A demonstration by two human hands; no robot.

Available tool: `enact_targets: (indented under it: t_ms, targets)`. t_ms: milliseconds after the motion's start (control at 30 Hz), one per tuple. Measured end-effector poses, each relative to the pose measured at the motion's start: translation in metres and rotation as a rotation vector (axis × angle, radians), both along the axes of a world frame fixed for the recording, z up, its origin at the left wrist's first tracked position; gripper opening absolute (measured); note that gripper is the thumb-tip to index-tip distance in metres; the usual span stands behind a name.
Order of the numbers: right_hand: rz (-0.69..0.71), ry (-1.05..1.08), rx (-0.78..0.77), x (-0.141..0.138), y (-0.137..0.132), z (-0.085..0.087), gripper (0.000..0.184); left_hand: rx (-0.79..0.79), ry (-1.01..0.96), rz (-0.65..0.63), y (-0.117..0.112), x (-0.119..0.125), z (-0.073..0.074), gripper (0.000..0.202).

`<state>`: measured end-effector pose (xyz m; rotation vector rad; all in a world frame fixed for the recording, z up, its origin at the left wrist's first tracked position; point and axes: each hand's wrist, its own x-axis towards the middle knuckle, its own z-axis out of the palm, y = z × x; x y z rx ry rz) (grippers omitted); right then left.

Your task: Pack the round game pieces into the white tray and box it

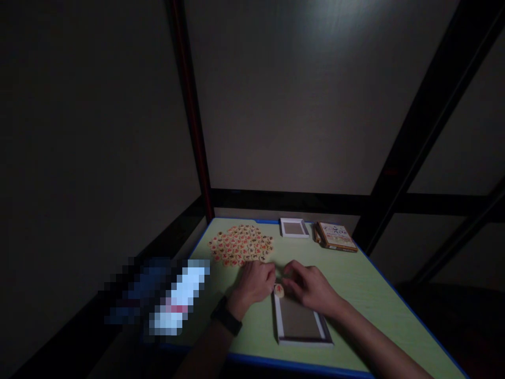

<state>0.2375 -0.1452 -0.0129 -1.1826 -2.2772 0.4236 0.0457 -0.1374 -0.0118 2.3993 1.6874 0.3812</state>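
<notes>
A shallow white-rimmed box tray (pixel 302 321) with a brown bottom lies at the near side of the table. One round wooden piece with a red character (pixel 279 290) rests in its far left corner. My left hand (pixel 256 280), with a dark watch on the wrist, is closed just beyond that corner; whatever its fingers may hold is hidden. Over the tray's far right part hovers my right hand (pixel 311 287), its thumb and fingers curved but apart, with nothing visible between them. Left of centre, many similar round pieces (pixel 240 245) with red and dark characters lie spread in one layer.
A second shallow white tray (pixel 294 228) is at the table's far edge. To its right lies a printed box (pixel 337 237). The green table (pixel 374 295) has a blue edge. A pixelated bright screen shape (pixel 179 297) shows at the left edge. Walls enclose the far and left sides.
</notes>
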Motion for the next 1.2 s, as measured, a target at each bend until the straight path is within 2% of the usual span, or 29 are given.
enact_targets:
  t_ms: [200,433,600,733,867,1000,1200]
  targets:
    - [-0.136,0.024,0.243,0.006,0.012,-0.014,0.027,0.066,0.016,0.062,-0.002,0.002,0.002,0.027]
    - [-0.259,0.039,0.464,0.011,0.024,-0.02,0.022,0.109,0.062,0.196,-0.004,0.001,0.009,0.026]
    - [-0.195,0.108,0.384,0.019,0.04,-0.028,0.057,0.104,0.193,0.289,0.003,-0.022,0.021,0.024]
    - [-0.19,0.148,0.238,0.03,0.053,-0.034,0.073,0.074,0.259,0.413,0.022,-0.062,0.033,0.028]
    - [-0.191,0.147,0.129,0.039,0.06,-0.035,0.082,0.069,0.258,0.492,0.047,-0.105,0.043,0.034]
    - [-0.176,0.139,0.167,0.045,0.062,-0.031,0.077,0.022,0.263,0.463,0.071,-0.132,0.044,0.035]
    - [-0.2,0.177,0.145,0.044,0.061,-0.033,0.047,-0.034,0.282,0.335,0.105,-0.137,0.037,0.03]
